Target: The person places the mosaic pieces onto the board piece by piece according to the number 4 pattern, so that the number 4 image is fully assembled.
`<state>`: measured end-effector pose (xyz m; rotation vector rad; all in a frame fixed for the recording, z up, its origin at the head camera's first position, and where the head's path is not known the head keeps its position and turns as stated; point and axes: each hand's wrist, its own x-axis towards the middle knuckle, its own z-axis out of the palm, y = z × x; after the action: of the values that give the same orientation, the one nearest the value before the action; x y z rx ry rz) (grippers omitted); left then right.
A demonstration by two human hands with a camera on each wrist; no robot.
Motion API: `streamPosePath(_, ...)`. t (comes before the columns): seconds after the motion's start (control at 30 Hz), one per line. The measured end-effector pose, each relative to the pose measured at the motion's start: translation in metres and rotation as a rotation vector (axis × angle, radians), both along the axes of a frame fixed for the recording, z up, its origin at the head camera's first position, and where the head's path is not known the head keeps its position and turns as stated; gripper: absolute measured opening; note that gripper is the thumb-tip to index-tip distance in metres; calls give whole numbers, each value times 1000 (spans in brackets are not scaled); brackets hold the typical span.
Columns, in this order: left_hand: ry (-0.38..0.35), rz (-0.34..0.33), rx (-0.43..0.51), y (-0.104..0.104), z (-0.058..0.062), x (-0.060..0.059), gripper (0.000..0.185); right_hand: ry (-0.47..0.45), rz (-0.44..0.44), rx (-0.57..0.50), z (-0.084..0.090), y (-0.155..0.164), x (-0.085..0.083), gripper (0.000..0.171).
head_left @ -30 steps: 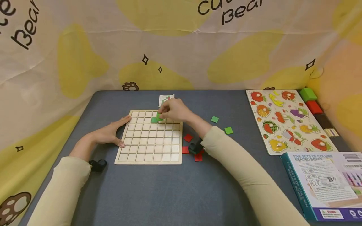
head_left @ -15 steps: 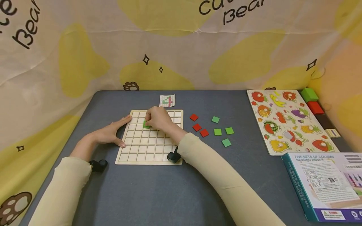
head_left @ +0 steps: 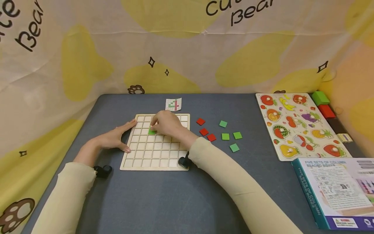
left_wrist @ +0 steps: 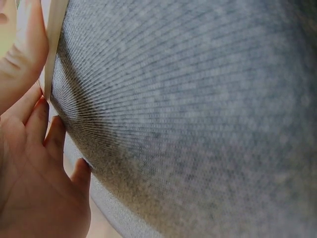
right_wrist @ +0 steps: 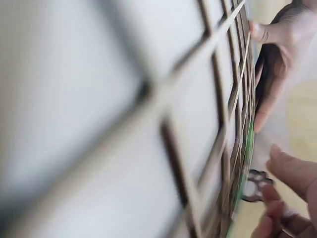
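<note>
A wooden grid board lies on the grey table. My right hand reaches over its upper rows, and its curled fingertips pinch a green tile that sits low in a cell near the upper left. In the right wrist view the board is a close blur, with the green tile's edge beyond it. My left hand lies flat with straight fingers against the board's left edge. Up close, the left hand touches the board's rim.
Three red tiles and several green tiles lie loose right of the board. A small pattern card sits behind it. A fruit peg puzzle, a printed box and coloured blocks fill the right side.
My right hand carried the green tile from the board's top middle leftward and down into a cell. The left hand stayed against the board's edge.
</note>
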<state>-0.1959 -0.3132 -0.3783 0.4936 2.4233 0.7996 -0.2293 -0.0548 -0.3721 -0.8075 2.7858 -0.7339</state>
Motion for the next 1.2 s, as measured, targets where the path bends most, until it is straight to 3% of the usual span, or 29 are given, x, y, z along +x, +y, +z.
streamPosePath(0.23,2,-1,-3,2,1,1,124,10,111,-47,16,78,-12,17)
streamPosePath(0.5,-3,9,1,-2,-2,2,124,-32,97,-27,10,188,-11,15)
streamPosePath(0.67,-4,9,10,-3,-3,2,125,-116,88,-22,2,238,-7,14)
streamPosePath(0.87,2,4,18,-3,-5,2,124,-203,126,8,0,260,-1,20)
streamPosePath(1.2,-1,0,14,-1,-2,0,124,-156,189,74,0,254,5,21)
